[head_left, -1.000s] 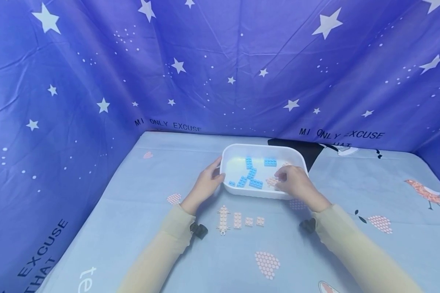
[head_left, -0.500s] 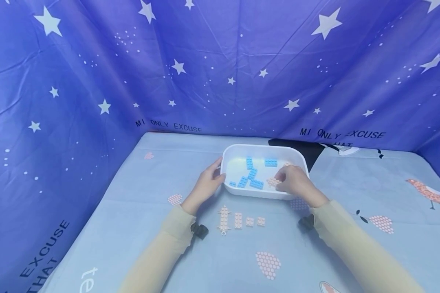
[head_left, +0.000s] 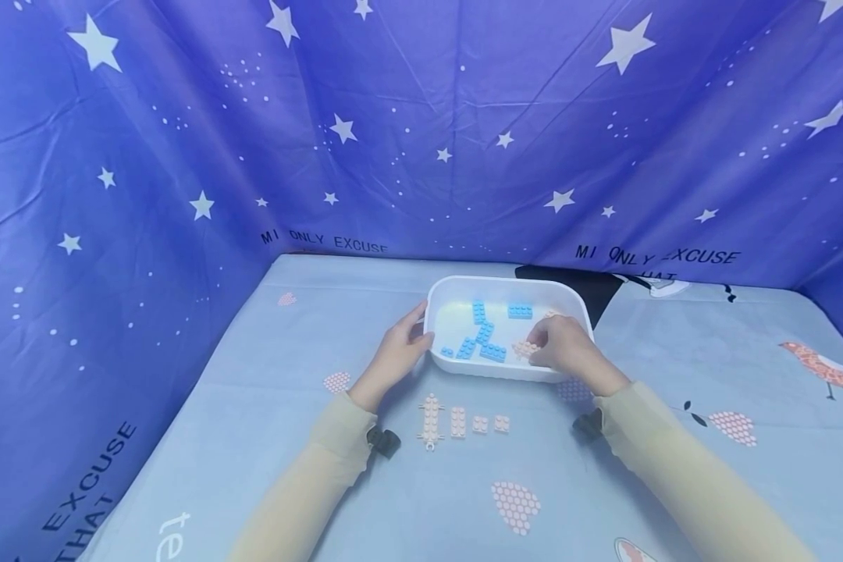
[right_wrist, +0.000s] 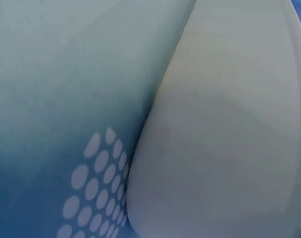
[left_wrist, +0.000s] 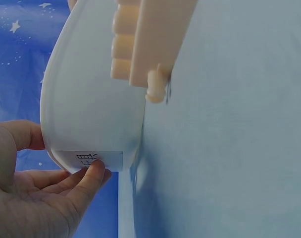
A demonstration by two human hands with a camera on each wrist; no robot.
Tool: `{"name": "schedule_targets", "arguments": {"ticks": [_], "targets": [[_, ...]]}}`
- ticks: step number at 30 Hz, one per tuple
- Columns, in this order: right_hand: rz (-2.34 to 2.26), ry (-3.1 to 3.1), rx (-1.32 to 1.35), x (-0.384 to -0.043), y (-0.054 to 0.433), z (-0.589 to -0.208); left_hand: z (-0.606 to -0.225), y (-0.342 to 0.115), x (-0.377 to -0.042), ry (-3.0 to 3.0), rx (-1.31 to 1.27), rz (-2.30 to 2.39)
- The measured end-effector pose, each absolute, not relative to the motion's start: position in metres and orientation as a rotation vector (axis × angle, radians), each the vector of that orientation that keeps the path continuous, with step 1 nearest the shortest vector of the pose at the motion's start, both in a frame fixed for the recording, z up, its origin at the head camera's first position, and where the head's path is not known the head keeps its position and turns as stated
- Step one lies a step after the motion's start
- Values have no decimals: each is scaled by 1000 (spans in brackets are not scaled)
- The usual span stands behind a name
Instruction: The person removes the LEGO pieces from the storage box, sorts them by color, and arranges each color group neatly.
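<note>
While your left hand [head_left: 396, 347] grips the left end of the white tray [head_left: 492, 373], your right hand [head_left: 567, 347] reaches down inside it, near the right end. The left thumb is at the rim, and your other fingers press on the label [left_wrist: 114, 159] outside. Your right fingers are bent, and their tips touch some pink bricks [head_left: 525, 348] just to their left; you can't tell whether they pinch one. More pink peeks out behind that hand, so you can't count all the pink ones in there. You can count six blue bricks [head_left: 485, 332] in the tray: five big ones and one little one, all left of your right hand. On the table [head_left: 421, 499], between your arms, you have four pale pink pieces in a row: one long brick [head_left: 431, 422] with side pins, one shorter brick [head_left: 458, 422] and two small squares [head_left: 480, 425].
</note>
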State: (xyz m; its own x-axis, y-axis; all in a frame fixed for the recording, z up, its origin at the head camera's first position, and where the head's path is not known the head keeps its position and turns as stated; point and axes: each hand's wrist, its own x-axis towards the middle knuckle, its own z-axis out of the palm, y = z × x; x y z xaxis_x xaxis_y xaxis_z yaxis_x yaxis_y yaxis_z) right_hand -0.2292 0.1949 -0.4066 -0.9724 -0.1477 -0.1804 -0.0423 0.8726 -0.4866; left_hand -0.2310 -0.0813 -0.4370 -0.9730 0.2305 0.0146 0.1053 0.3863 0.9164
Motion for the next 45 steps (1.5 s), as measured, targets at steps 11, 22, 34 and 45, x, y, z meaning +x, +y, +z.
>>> {"name": "schedule_targets", "arguments": {"ticks": [11,22,34,45], "targets": [[-694,2850,-159,-229,196,-405,-437,-80,-232,2526,318,1647],[-705,2918,-213,-225,197,-403,-438,-80,-233,2502,339,1670],[-782,2986,-300,-218,190,-392,-436,-80,-231,2513,344,1670],[-873,3022,-349,-211,190,-378,-439,-81,-231,2523,343,1657]]}}
